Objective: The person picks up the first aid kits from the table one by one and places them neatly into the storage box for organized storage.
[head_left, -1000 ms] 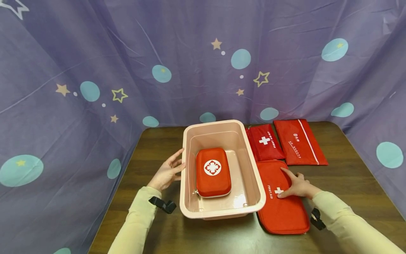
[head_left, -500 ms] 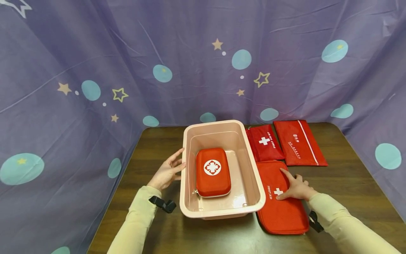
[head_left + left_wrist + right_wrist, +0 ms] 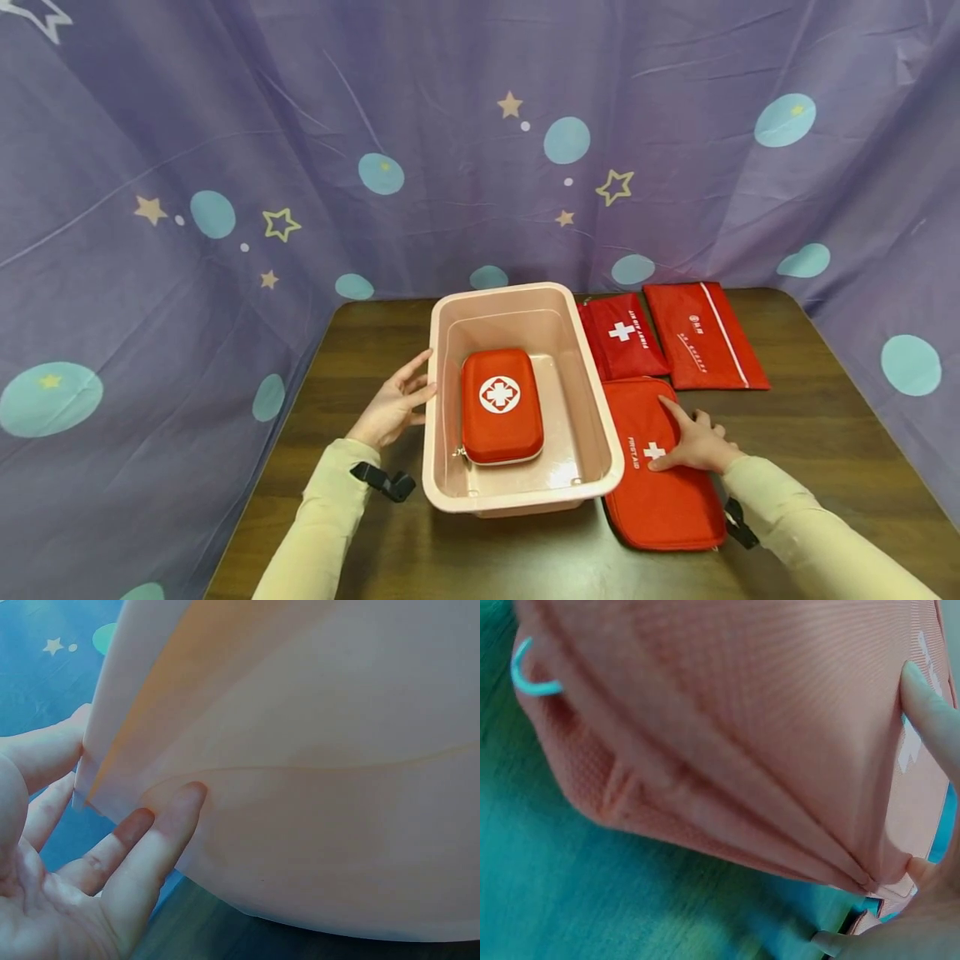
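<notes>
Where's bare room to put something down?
Bare table shows in front of the pink bin, beyond the left hand, and right of the right hand. Crowded: the bin's right, where FIRST AID case and two flat red pouches lie close.

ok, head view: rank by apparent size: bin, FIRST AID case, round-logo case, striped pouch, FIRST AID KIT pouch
1. Bin
2. FIRST AID case
3. Round-logo case and striped pouch, too alike to rank
4. FIRST AID KIT pouch

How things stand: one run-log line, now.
left hand touches pink bin | right hand touches FIRST AID case | cross-emblem case inside bin
</notes>
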